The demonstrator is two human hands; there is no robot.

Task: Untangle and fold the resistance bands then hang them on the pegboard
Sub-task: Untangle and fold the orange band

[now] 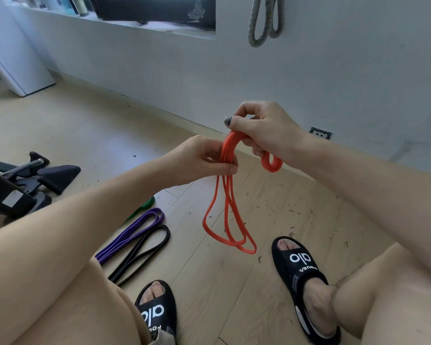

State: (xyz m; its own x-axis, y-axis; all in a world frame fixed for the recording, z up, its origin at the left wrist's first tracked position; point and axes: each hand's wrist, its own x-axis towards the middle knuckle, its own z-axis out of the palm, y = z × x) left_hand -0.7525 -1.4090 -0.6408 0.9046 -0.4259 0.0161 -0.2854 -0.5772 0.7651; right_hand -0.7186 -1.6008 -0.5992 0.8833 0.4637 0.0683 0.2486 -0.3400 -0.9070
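An orange resistance band (pixel 228 215) hangs in several loops above the wooden floor. My left hand (pixel 199 160) pinches the bundled strands just below the top bend. My right hand (pixel 264 128) grips the folded top, and a short orange loop sticks out under its fingers. A purple band (pixel 132 235), a black band (pixel 144 252) and a green band (pixel 143 205) lie folded on the floor to the left, partly hidden by my left arm. A grey band (pixel 265 21) hangs on the wall at the top.
My feet in black slides (pixel 299 275) stand on the floor below the orange band. Black exercise equipment (pixel 30 178) sits at the left. A white cabinet (pixel 18 70) stands in the far left corner. A wall outlet (pixel 320 133) sits low on the wall at right.
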